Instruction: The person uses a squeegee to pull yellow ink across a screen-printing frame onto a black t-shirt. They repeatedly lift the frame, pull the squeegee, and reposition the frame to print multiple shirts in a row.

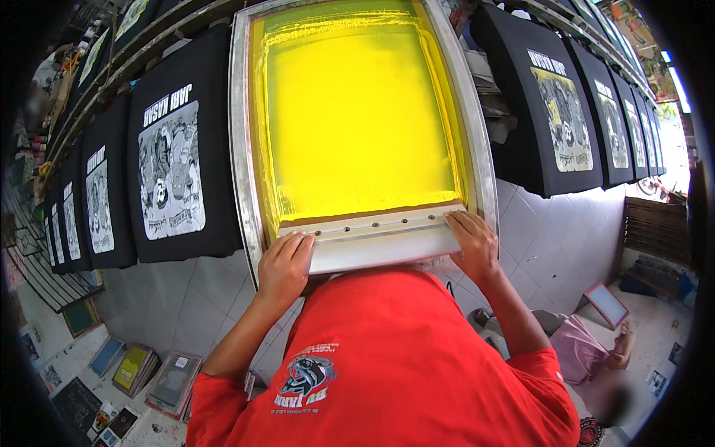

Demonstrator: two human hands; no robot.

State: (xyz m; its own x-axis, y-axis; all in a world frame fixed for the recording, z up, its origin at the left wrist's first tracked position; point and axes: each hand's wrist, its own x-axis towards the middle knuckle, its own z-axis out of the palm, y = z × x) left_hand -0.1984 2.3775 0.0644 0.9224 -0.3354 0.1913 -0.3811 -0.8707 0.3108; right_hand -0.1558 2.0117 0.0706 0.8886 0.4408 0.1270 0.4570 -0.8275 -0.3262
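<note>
A metal-framed printing screen [240, 112] lies in front of me, its mesh covered with yellow ink [357, 112]. A long squeegee with a pale metal handle [372, 238] rests across the near end of the screen. My left hand [284, 262] grips the squeegee's left end and my right hand [471, 242] grips its right end. My red shirt hides the near edge of the frame.
Black T-shirts with grey printed pictures [173, 171] lie in a row on both sides of the screen [562, 112]. Below are white tiles, framed screens on the floor at left [134, 366], and a seated person in pink at lower right [588, 350].
</note>
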